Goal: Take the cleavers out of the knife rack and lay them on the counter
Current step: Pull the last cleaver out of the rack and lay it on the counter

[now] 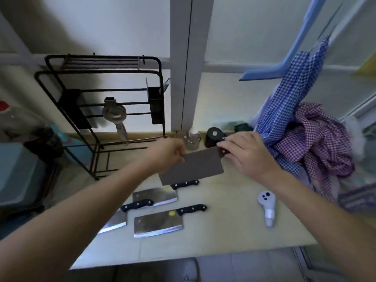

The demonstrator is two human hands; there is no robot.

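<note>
Both hands are holding a dark flat-bladed cleaver (192, 166) above the pale desk's (234, 231) far edge: the right hand (244, 153) is closing its grip on the handle, the left hand (168, 155) is pinching the blade's end. It is probably heavy, stiff and sharp-edged, so the handle is the safe hold.

A metal squeezer (114, 114) hangs against the wall; a clear jar (192, 139) and a black jar (213, 136) stand side by side; checked cloths (305, 127) drape right; a white handheld device (267, 206) lies apart.
</note>
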